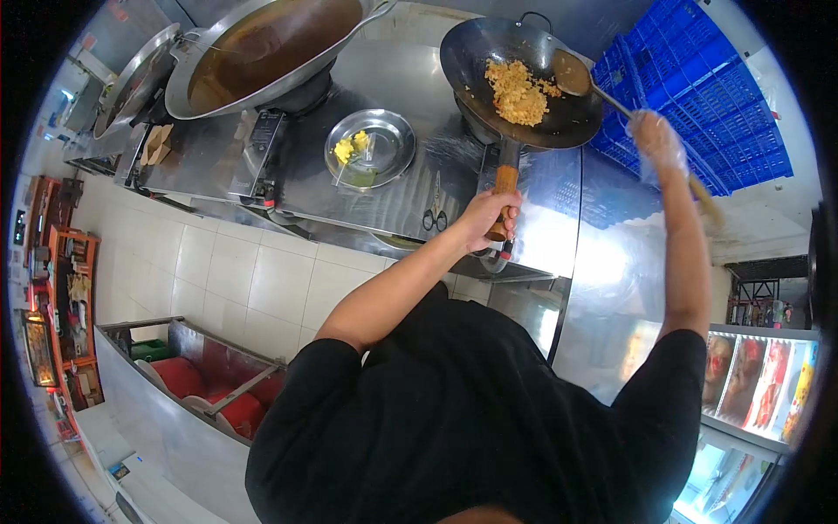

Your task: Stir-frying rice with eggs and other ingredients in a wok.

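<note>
My left hand [491, 219] is closed around the wooden handle [505, 190] of a dark metal wok [478, 78]. Fried rice [517, 92] lies in the wok. In a clear plastic glove, my right hand [656, 141] grips the long handle of a metal wok ladle [572, 73], whose bowl is over the wok's right side by the rice. Left of the wok, a round steel plate [396, 154] holds yellow food pieces [351, 147] and something green. Scissors [435, 213] with dark handles lie on the steel counter beside my left forearm.
A large metal pan of brown liquid [262, 52] stands at the upper left, near a portable gas stove [258, 154]. Blue plastic crates [713, 98] stand right of the wok. Red containers [239, 409] sit in a metal-framed unit at lower left. A lit display fridge [753, 386] is at lower right.
</note>
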Demonstrator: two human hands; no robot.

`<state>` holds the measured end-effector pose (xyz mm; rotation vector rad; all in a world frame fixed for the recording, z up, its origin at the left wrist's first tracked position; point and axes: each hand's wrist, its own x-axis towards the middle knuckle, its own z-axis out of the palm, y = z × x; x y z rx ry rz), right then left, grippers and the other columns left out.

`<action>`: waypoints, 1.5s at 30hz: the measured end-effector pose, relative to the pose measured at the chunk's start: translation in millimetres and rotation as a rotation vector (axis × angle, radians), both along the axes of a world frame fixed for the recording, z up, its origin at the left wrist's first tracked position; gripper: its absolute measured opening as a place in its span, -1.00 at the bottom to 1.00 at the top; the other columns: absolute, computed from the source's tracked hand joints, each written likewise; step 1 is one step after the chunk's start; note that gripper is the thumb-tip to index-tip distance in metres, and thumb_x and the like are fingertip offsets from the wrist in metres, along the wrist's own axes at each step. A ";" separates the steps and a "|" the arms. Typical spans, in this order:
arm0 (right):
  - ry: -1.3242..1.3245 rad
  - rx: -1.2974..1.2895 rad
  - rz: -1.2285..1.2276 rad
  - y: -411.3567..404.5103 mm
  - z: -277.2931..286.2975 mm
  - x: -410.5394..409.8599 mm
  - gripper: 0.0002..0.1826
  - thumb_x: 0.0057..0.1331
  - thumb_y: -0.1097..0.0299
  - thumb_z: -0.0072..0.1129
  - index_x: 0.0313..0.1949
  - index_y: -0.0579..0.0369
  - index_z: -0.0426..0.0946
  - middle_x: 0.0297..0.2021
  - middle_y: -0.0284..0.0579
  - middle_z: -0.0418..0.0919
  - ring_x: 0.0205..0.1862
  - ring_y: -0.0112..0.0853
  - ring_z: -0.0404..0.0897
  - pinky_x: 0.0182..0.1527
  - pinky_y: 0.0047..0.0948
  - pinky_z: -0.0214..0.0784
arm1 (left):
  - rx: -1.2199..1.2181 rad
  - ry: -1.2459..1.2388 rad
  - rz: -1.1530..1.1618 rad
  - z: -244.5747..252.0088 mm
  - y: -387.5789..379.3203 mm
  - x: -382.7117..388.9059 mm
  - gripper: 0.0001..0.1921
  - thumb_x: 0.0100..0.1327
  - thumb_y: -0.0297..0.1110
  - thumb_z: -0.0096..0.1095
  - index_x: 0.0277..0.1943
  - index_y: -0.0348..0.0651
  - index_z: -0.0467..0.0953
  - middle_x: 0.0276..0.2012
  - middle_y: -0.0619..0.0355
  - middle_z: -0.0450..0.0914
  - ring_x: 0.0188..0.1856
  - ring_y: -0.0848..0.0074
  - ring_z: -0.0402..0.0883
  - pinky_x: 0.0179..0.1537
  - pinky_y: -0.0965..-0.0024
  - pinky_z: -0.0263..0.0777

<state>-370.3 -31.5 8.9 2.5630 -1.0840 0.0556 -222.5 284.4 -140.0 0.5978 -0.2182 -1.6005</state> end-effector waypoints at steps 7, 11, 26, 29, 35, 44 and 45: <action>0.682 0.277 0.137 -9.7 108.0 75.7 -0.75 0.08 0.13 0.00 -0.38 -0.04 0.57 -0.36 -0.01 0.57 -0.33 -0.12 0.56 -0.33 -0.23 0.39 | 0.122 -0.112 0.013 5.7 4.9 0.0 -0.84 0.13 -0.38 0.11 -0.26 -0.12 0.31 -0.58 0.28 0.35 -0.65 0.65 0.36 -0.63 0.50 0.34; 0.300 0.495 0.013 -43.2 46.4 88.8 -0.67 0.06 0.07 0.02 -0.31 -0.01 0.55 -0.40 0.00 0.57 -0.31 -0.15 0.55 -0.23 -0.28 0.35 | 0.156 -0.106 -0.020 11.3 4.7 -0.8 -0.79 0.17 -0.29 0.14 -0.22 -0.14 0.30 -0.55 0.24 0.38 -0.61 0.58 0.43 -0.58 0.43 0.41; 0.261 0.599 0.071 47.3 22.6 65.8 -0.77 0.16 0.25 -0.02 -0.36 0.07 0.57 -0.42 0.01 0.56 -0.37 -0.13 0.54 -0.29 -0.22 0.34 | 0.415 -0.810 -0.296 -74.1 133.6 94.0 -0.72 0.07 -0.21 -0.05 -0.25 -0.19 0.47 -0.39 0.18 0.57 -0.38 0.53 0.54 -0.43 0.36 0.34; 0.057 0.700 0.185 45.5 -3.8 96.7 -0.74 0.16 0.26 -0.06 -0.57 0.15 0.45 -0.72 -0.13 0.40 -0.71 -0.34 0.37 -0.63 -0.29 0.17 | 0.602 -1.120 -0.264 -172.0 182.5 123.2 -0.76 0.05 -0.27 -0.09 -0.47 -0.20 0.52 -0.57 0.15 0.56 -0.53 0.51 0.52 -0.52 0.28 0.32; -0.085 -0.052 0.235 71.0 -11.7 112.1 -0.78 0.16 0.42 -0.17 -0.33 0.14 0.50 -0.44 0.08 0.53 -0.30 -0.06 0.54 -0.17 -0.18 0.37 | 0.594 -1.692 -0.124 -359.4 337.0 158.0 -0.71 0.05 -0.24 0.01 -0.65 -0.19 0.50 -0.65 0.02 0.54 -0.63 0.38 0.51 -0.52 0.25 0.37; -0.142 0.169 0.056 62.8 -26.9 100.0 -0.79 0.18 0.37 -0.14 -0.39 0.23 0.46 -0.34 0.18 0.51 -0.22 0.00 0.52 -0.19 -0.10 0.34 | 1.293 -0.480 -0.025 -443.7 440.1 109.8 -0.77 0.15 -0.25 0.10 -0.51 -0.22 0.47 -0.63 0.12 0.52 -0.59 0.43 0.52 -0.66 0.36 0.35; -0.135 0.180 0.075 48.6 -48.6 100.7 -0.79 0.18 0.37 -0.14 -0.39 0.23 0.46 -0.34 0.18 0.51 -0.22 0.00 0.52 -0.19 -0.10 0.34 | 1.306 -0.462 -0.014 -441.0 447.8 101.9 -0.77 0.15 -0.25 0.10 -0.51 -0.22 0.47 -0.63 0.12 0.52 -0.59 0.43 0.52 -0.66 0.36 0.35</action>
